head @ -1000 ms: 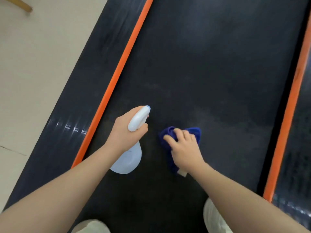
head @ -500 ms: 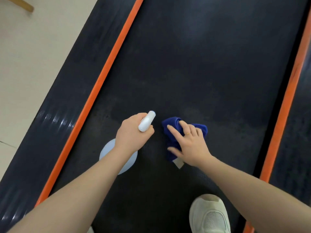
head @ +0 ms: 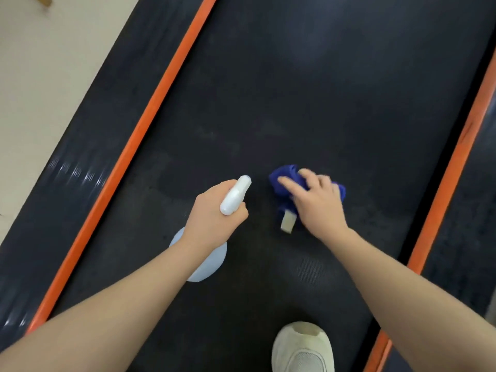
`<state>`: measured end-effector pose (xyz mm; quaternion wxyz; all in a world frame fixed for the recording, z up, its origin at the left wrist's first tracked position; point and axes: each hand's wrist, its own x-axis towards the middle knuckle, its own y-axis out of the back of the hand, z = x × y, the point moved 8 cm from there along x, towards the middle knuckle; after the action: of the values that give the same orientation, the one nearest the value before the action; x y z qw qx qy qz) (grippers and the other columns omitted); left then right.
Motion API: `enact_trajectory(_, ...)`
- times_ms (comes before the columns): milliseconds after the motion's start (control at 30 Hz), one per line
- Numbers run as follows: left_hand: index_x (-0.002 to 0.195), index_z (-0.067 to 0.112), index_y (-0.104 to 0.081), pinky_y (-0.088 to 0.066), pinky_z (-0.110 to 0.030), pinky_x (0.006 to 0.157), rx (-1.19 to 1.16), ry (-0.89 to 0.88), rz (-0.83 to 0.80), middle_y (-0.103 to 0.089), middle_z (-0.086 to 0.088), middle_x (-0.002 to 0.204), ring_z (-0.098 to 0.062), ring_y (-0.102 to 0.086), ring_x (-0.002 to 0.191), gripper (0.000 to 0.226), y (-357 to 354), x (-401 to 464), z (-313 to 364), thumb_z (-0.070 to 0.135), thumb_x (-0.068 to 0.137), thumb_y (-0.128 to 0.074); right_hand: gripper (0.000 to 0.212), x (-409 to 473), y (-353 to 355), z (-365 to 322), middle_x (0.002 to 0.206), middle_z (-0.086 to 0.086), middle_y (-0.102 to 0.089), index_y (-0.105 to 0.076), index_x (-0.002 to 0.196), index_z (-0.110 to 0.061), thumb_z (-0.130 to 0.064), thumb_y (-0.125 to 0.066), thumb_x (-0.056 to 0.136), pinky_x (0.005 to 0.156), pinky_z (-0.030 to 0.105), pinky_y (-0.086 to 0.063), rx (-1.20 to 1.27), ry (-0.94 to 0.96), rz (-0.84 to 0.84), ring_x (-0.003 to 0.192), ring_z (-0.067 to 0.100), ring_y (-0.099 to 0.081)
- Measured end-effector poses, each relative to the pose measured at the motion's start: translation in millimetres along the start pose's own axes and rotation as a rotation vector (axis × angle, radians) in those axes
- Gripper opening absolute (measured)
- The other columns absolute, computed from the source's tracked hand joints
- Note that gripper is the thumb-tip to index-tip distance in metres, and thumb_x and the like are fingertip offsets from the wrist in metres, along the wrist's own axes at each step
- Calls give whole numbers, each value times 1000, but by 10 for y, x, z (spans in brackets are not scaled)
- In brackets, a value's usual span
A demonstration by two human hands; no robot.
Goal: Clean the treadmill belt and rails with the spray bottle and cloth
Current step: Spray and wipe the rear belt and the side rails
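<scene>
A black treadmill belt (head: 308, 89) is seen from above, bordered on each side by an orange strip (head: 150, 114) and a dark side rail (head: 88, 146). A white spray bottle (head: 234, 196) is gripped in the left hand (head: 214, 213), the fingers wrapped closed around its neck with the nozzle pointed forward over the belt; the pale, rounded body of the bottle shows below the wrist. Just beside it, to the right, a crumpled blue cloth (head: 284, 179) is pressed flat against the belt under the right hand (head: 318, 204), whose fingers are spread loosely across the fabric rather than curled around it; the hand is slightly blurred. A small pale tag (head: 287, 222) is seen sticking out from the cloth's near edge. One cream-coloured sneaker (head: 303, 347) is planted on the belt at the bottom of the frame. Beige floor (head: 40, 71) is visible past the left rail.
</scene>
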<state>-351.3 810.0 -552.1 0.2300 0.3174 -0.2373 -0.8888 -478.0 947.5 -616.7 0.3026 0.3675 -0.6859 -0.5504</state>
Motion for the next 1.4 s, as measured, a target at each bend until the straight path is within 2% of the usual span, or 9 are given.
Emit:
enact_trajectory(133, 66, 12, -30, -25, -31, 59, -13, 32, 54, -33, 0, 62, -14, -28, 61, 24, -45, 1, 25, 0, 76, -48, 37, 458, 87, 632, 136, 15, -44, -53, 129, -28, -24, -46, 93, 81, 46, -38, 52, -501, 21, 106, 40, -45)
enact_trajectory(400, 75, 2, -45, -30, -30, 59, 42, 26, 3, -42, -9, 67, -16, -35, 64, 7, -58, 62, 41, 4, 78, -51, 33, -362, -63, -172, 107, 17, -60, -55, 114, -26, -27, -45, 83, 61, 39, -46, 134, 92, -91, 74, 35, -55)
enact_trajectory(533, 87, -3, -51, -30, -28, 60, 161, 6, -249, -46, -8, 73, -19, -40, 67, 12, -297, 62, 101, 6, 78, -55, 37, 14, 145, 701, 128, 13, -45, -51, 129, -24, -18, -44, 94, 76, 38, -43, 190, -561, -13, 100, 32, -47)
enact_trajectory(667, 97, 10, -58, -46, -37, 71, 350, -73, -403, -62, -3, 89, -24, -57, 86, 18, -645, -147, 123, 13, 79, -56, 40, -228, 555, 886, 120, 3, -49, -53, 127, -20, -3, -42, 93, 83, 8, -33, 693, -648, 185, 101, 9, -45)
enact_trajectory(767, 92, 9, -56, -46, -36, 68, 320, -41, -307, -62, -5, 86, -24, -59, 81, 11, -674, -194, 108, 18, 85, -56, 42, -689, 695, 926, 125, -3, -53, -53, 121, -34, -4, -41, 92, 101, 21, -35, 927, -708, 322, 116, 11, -49)
enact_trajectory(1000, 119, 16, -51, -50, -35, 84, 243, -107, -470, -59, 0, 106, -20, -57, 97, 34, -1399, -464, 460, 27, 88, -60, 40, -1672, 839, 1225, 129, 2, -53, -54, 121, -36, -19, -43, 86, 106, 43, -37, 788, -870, 366, 121, 18, -49)
enact_trajectory(1133, 114, 16, -51, -52, -37, 85, 233, -33, -470, -56, 0, 103, -20, -57, 94, 27, -1679, -458, 468, 26, 89, -57, 40, -1862, 740, 1072, 121, 11, -51, -55, 126, -18, -1, -49, 90, 90, 15, -31, 663, -892, 267, 110, 20, -49)
enact_trajectory(1267, 136, 13, -42, -45, -31, 85, 131, 58, -313, -54, -2, 120, -20, -54, 103, 53, -1287, -278, 289, 23, 88, -61, 41, -1734, 423, 573, 127, 13, -43, -52, 130, -15, -5, -52, 91, 91, 25, -35, 483, -749, 106, 111, 27, -45)
enact_trajectory(1400, 132, 18, -47, -44, -32, 87, -91, 125, -120, -53, 3, 116, -17, -52, 105, 46, -688, -119, 145, 19, 88, -60, 45, -1276, 192, 490, 144, 13, -30, -41, 139, -21, -16, -48, 95, 97, 42, -39, 263, -750, -48, 120, 32, -34)
